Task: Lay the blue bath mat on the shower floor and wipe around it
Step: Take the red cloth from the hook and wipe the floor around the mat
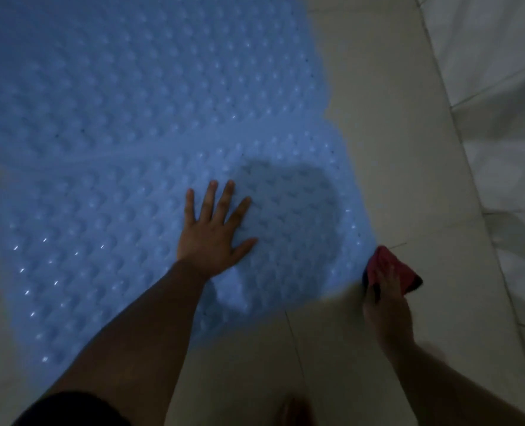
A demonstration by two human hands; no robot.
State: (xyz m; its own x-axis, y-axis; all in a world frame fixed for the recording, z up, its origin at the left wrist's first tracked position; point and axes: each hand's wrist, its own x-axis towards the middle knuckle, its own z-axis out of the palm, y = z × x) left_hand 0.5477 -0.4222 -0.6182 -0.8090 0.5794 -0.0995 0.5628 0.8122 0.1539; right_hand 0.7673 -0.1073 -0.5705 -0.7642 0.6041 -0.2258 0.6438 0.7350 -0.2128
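Observation:
The blue bath mat [132,133], covered in raised bumps, lies flat across most of the tiled shower floor [393,149]. My left hand [215,232] rests palm-down on the mat near its lower right part, with the fingers spread and straight. My right hand [387,302] grips a red cloth [399,269] and holds it against the floor tiles just beside the mat's right edge.
A white tiled wall [494,72] rises along the right side of the floor. A bare strip of floor runs between the mat and that wall. Part of a foot [295,410] shows at the bottom edge.

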